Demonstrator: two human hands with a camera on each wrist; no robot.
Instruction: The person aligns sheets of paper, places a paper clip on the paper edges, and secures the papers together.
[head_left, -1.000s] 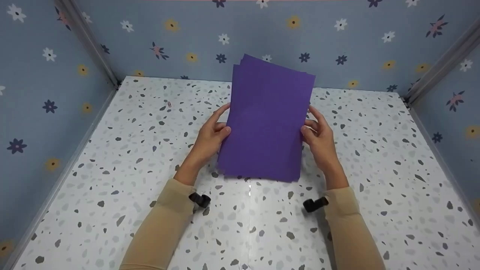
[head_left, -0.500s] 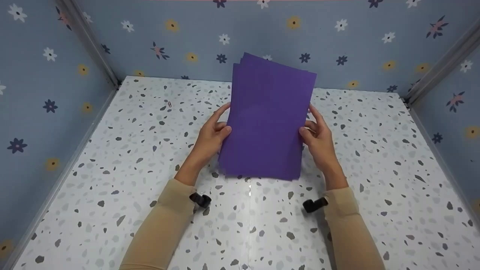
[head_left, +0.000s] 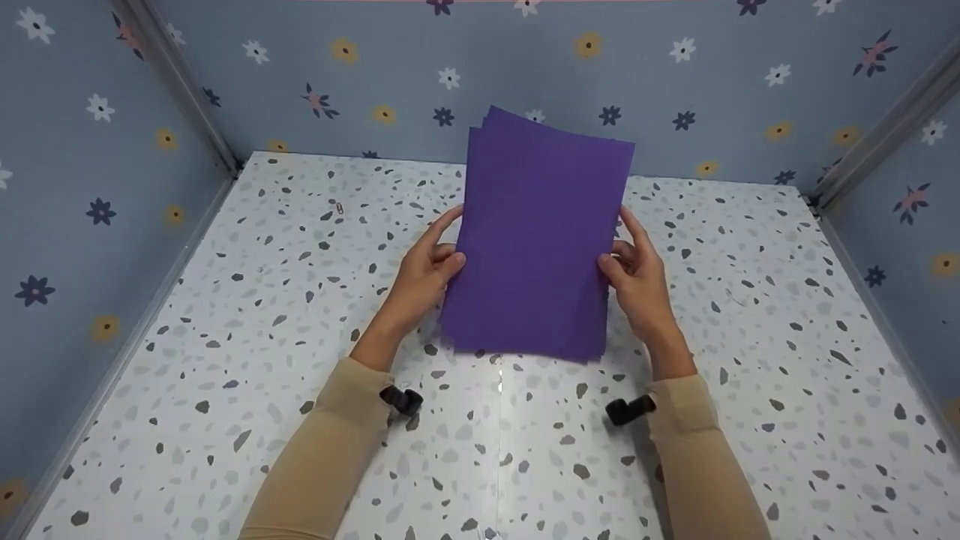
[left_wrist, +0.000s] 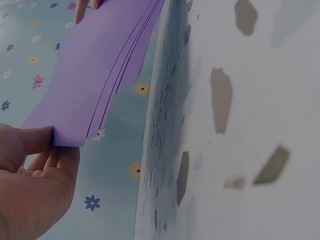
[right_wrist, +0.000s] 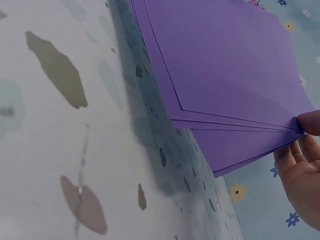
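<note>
Several purple sheets of paper (head_left: 536, 240) are held up in a loose stack above the table, their corners and edges fanned out unevenly. My left hand (head_left: 421, 277) pinches the stack's left edge, thumb on the front and fingers behind. On the opposite edge my right hand (head_left: 643, 281) grips it likewise. In the left wrist view the sheets (left_wrist: 95, 75) show staggered edges beside the thumb. The right wrist view shows the lower corners of the paper (right_wrist: 230, 65) splayed apart, with gaps between some sheets.
A small paper clip (head_left: 340, 208) lies on the speckled white table (head_left: 262, 337) at the back left. Blue flowered panels (head_left: 360, 82) wall the table at the back and both sides. Small black cameras (head_left: 401, 401) sit at both wrists.
The stack has shifted very slightly to the right, and its top right corner has risen a little. Both hands keep hold of the paper.
</note>
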